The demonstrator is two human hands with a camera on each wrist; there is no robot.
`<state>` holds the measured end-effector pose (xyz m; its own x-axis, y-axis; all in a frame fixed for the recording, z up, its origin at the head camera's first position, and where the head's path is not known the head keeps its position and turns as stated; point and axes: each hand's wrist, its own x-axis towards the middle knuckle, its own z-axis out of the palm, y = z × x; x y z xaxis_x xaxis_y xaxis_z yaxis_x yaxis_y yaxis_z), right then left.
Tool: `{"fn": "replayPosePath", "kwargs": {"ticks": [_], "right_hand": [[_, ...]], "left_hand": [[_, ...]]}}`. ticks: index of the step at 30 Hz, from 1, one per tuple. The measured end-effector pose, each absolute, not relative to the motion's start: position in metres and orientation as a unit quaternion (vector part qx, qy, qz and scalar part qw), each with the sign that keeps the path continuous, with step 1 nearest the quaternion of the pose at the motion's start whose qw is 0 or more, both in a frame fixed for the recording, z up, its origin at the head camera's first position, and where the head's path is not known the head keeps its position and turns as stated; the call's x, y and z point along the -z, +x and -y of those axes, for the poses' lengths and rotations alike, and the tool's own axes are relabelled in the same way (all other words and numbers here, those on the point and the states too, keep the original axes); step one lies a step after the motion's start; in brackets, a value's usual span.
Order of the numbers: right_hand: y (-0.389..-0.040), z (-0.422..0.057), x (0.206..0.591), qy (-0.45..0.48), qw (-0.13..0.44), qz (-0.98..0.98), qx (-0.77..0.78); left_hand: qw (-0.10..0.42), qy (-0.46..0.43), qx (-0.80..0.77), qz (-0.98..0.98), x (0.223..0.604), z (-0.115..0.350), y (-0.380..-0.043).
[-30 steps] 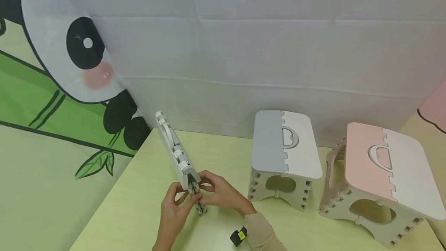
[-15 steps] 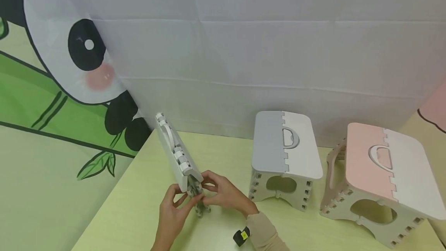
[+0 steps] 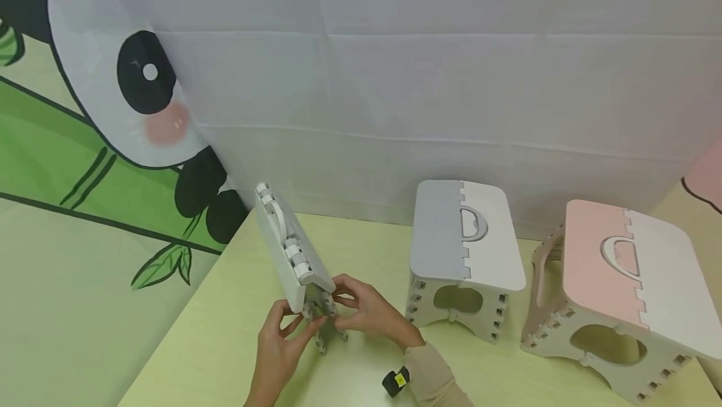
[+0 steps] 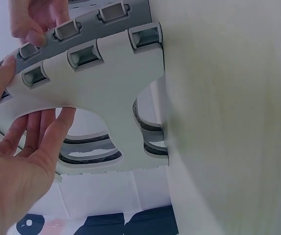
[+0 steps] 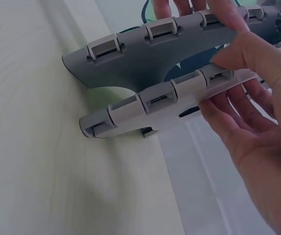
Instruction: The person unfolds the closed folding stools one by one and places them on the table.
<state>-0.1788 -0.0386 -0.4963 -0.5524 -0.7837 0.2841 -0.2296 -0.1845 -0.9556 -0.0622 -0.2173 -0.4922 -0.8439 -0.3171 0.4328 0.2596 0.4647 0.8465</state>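
A partly folded stool (image 3: 290, 250) in white and grey stands at the left of the table, its seat halves tented up along the hinge and its legs a narrow wedge apart. My left hand (image 3: 282, 341) grips the near end of its left leg panel (image 4: 115, 78), fingers through the cut-out and thumb on the hinged edge. My right hand (image 3: 372, 316) holds the opposite leg panel (image 5: 165, 100), its thumb on the edge and its fingers behind. In the right wrist view a gap shows between the two panels, whose feet are at the tabletop.
An unfolded grey-and-white stool (image 3: 462, 237) stands right of centre, and a larger pink-and-white stool (image 3: 626, 269) farther right. The pale yellow table (image 3: 197, 344) ends at a white cloth wall (image 3: 395, 81). A black strap device (image 3: 397, 382) sits by the right sleeve.
The folded stool's leg panels have spread apart from nearly closed, and its seat halves have widened. My right hand has shifted slightly to the right with its panel.
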Motion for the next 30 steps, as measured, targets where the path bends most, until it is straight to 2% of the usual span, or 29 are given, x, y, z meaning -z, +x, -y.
{"fn": "replayPosePath", "kwargs": {"ticks": [18, 30], "right_hand": [[-0.182, 0.027, 0.496, -0.400, 0.193, -0.628, 0.639], [-0.187, 0.023, 0.499, -0.399, 0.175, -0.627, 0.646]], "left_hand": [[0.267, 0.030, 0.509, 0.818, 0.492, 0.220, -0.060], [0.281, 0.028, 0.491, 0.824, 0.490, 0.220, -0.060]]}}
